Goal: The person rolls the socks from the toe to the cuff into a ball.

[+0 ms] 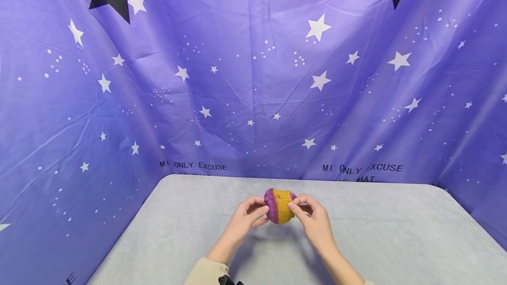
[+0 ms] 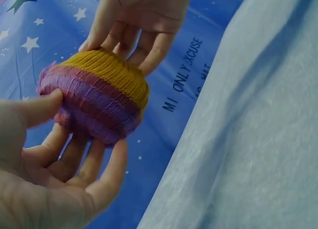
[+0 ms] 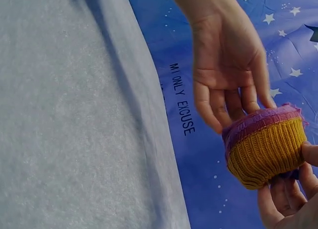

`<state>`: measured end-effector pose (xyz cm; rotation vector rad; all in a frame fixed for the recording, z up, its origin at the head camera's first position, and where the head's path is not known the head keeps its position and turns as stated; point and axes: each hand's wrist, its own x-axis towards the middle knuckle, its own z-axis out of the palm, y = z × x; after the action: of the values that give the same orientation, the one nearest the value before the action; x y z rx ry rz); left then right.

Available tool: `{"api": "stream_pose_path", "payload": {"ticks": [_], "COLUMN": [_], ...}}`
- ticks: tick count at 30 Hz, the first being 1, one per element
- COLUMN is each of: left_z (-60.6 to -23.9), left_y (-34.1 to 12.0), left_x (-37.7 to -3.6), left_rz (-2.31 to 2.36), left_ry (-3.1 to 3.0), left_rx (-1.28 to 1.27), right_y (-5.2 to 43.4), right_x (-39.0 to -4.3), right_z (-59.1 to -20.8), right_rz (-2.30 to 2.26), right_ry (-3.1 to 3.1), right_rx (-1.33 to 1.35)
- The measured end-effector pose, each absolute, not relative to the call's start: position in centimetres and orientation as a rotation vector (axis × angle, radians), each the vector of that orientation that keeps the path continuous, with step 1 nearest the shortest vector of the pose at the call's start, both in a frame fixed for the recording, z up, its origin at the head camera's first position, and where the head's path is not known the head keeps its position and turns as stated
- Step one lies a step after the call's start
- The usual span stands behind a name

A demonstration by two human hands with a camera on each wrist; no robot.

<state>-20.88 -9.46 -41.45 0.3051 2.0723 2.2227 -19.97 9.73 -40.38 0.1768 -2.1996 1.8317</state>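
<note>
A rolled knit sock ball (image 1: 279, 206) — purple and mustard yellow — is held above the grey tabletop (image 1: 396, 232) at lower centre of the frame. The left hand (image 1: 247, 217) and right hand (image 1: 313, 217) pinch it from either side, against a star-printed purple backdrop (image 1: 253, 78).

Grey felt-covered table (image 1: 396, 241); the hands' shadow falls on it.

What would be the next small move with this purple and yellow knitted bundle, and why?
Probably lower the knitted bundle onto the grey table. Both hands hold it in the air: the left hand pinches the purple side, the right hand the yellow cuff. The cuff already wraps the bundle into a tight ball, so the rolling looks finished.
</note>
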Motion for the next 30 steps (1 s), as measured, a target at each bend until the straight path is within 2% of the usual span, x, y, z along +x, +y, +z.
{"api": "stream_pose_path", "payload": {"ticks": [15, 30], "left_z": [-41.5, -42.2], "left_y": [-9.2, -8.4], "left_x": [-21.2, -20.5], "left_rz": [2.503, 2.213], "left_ry": [2.074, 2.236], "left_rx": [0.215, 0.308], "right_y": [11.2, 11.0], "right_x": [-20.0, -20.0], "right_z": [-40.2, -40.1], "right_rz": [1.919, 2.118], "right_ry": [-2.067, -2.007], "right_rx": [0.214, 0.055]}}
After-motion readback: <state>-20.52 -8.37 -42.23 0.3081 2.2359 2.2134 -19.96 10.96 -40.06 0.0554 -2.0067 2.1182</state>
